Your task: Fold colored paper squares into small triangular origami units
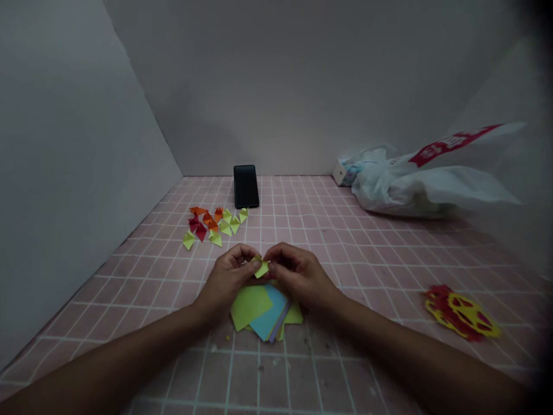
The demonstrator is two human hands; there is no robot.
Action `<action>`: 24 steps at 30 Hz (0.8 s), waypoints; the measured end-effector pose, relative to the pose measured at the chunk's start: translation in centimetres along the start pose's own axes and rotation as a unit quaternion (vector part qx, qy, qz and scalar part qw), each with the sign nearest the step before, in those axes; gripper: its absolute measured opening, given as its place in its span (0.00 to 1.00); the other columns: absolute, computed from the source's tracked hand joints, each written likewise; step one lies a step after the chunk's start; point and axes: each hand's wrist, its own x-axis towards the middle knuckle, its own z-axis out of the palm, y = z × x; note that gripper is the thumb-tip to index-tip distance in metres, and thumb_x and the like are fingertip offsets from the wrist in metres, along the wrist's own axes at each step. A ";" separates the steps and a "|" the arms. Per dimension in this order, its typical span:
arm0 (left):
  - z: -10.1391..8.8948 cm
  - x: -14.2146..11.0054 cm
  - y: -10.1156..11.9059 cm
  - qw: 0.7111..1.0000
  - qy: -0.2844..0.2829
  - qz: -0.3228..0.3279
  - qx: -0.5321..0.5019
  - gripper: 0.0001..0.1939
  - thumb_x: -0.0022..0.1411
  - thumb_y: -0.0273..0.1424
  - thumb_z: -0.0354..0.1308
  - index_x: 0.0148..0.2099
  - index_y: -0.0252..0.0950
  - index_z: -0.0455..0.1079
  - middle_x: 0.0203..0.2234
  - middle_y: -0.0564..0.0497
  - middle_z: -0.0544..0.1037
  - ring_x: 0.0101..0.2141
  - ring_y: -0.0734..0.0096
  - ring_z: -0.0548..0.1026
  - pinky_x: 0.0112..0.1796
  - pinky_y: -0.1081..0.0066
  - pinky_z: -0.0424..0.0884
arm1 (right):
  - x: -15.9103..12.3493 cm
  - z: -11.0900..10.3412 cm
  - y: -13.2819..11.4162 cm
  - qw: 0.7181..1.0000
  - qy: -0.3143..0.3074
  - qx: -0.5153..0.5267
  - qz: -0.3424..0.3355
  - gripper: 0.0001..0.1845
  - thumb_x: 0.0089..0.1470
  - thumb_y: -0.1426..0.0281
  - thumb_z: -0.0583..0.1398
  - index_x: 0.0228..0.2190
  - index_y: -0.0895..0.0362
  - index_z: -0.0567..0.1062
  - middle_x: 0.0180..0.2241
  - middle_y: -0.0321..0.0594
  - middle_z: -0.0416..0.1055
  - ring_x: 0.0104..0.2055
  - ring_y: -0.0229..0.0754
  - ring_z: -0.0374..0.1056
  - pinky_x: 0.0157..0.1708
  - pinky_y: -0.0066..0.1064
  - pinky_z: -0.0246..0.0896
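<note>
A small folded piece of yellow paper is held between my two hands, just above the table. My left hand pinches its left side between thumb and fingers. On the other side, my right hand is closed with thumb and index finger at the paper's right edge. Right below the hands lies a fanned stack of coloured paper sheets, yellow-green, blue and purple. Beyond my left hand sit several small folded paper pieces, among them yellow ones, orange ones and dark red ones.
A black phone leans upright near the back wall. At the back right lie a white plastic bag with red print and a small box. Red and yellow cut-out shapes rest at the right. The tabletop is pink with a white grid.
</note>
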 end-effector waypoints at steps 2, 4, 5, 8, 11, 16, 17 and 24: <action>0.0 0.0 0.0 1.000 -0.002 0.001 -0.004 0.14 0.49 0.33 0.67 0.34 0.35 0.66 0.27 0.56 0.73 0.29 0.76 0.75 0.36 0.71 0.74 | 0.0 0.0 0.0 1.000 0.003 -0.012 -0.011 0.07 0.48 0.75 0.57 0.32 0.58 0.74 0.27 0.36 0.69 0.29 0.37 0.65 0.30 0.29 0.60; -0.1 0.0 -0.1 1.000 -0.005 0.002 -0.006 0.13 0.50 0.32 0.67 0.35 0.34 0.67 0.28 0.55 0.73 0.29 0.76 0.75 0.37 0.70 0.74 | 0.0 -0.1 0.0 0.999 0.007 -0.041 -0.030 0.09 0.49 0.76 0.57 0.34 0.58 0.75 0.29 0.38 0.71 0.30 0.37 0.66 0.31 0.29 0.61; -0.1 0.0 -0.1 1.000 -0.007 0.003 -0.005 0.13 0.50 0.32 0.67 0.35 0.34 0.67 0.28 0.55 0.74 0.30 0.75 0.75 0.37 0.70 0.74 | 0.1 -0.2 0.1 0.997 0.008 -0.057 -0.043 0.10 0.49 0.77 0.56 0.34 0.58 0.75 0.29 0.39 0.72 0.31 0.38 0.67 0.31 0.30 0.62; -0.1 0.0 0.0 1.000 -0.012 0.007 -0.004 0.12 0.51 0.32 0.66 0.35 0.34 0.68 0.29 0.54 0.74 0.31 0.74 0.75 0.38 0.68 0.75 | 0.0 -0.4 0.1 0.991 0.005 -0.096 -0.092 0.13 0.49 0.80 0.56 0.35 0.58 0.76 0.31 0.39 0.73 0.33 0.38 0.68 0.32 0.29 0.62; -0.1 0.0 0.2 1.000 -0.007 0.010 -0.008 0.12 0.51 0.31 0.66 0.35 0.34 0.68 0.29 0.55 0.73 0.31 0.74 0.75 0.38 0.69 0.75 | 0.0 -0.5 0.0 0.982 -0.003 -0.122 -0.142 0.14 0.50 0.82 0.56 0.36 0.57 0.76 0.31 0.39 0.72 0.33 0.38 0.68 0.33 0.29 0.62; 0.0 -0.1 0.5 1.000 0.005 -0.003 -0.017 0.12 0.50 0.30 0.66 0.36 0.34 0.68 0.29 0.55 0.74 0.29 0.75 0.76 0.34 0.73 0.75 | 0.0 -0.6 0.1 0.960 -0.015 -0.189 -0.205 0.13 0.51 0.81 0.56 0.36 0.57 0.76 0.29 0.40 0.69 0.32 0.38 0.67 0.32 0.29 0.61; 0.1 -0.1 0.5 1.000 0.007 -0.007 -0.019 0.12 0.51 0.31 0.65 0.36 0.34 0.68 0.29 0.55 0.74 0.28 0.75 0.76 0.34 0.73 0.75 | -0.1 -0.7 0.1 0.957 -0.017 -0.200 -0.211 0.13 0.52 0.81 0.56 0.36 0.58 0.76 0.29 0.40 0.69 0.32 0.38 0.66 0.32 0.29 0.61; 0.2 -0.2 0.5 1.000 -0.004 0.012 -0.024 0.14 0.51 0.32 0.66 0.38 0.33 0.69 0.32 0.53 0.75 0.32 0.74 0.77 0.38 0.71 0.75 | -0.1 -0.7 -0.1 0.951 -0.019 -0.217 -0.221 0.12 0.53 0.80 0.55 0.37 0.59 0.75 0.30 0.41 0.69 0.34 0.40 0.66 0.34 0.31 0.62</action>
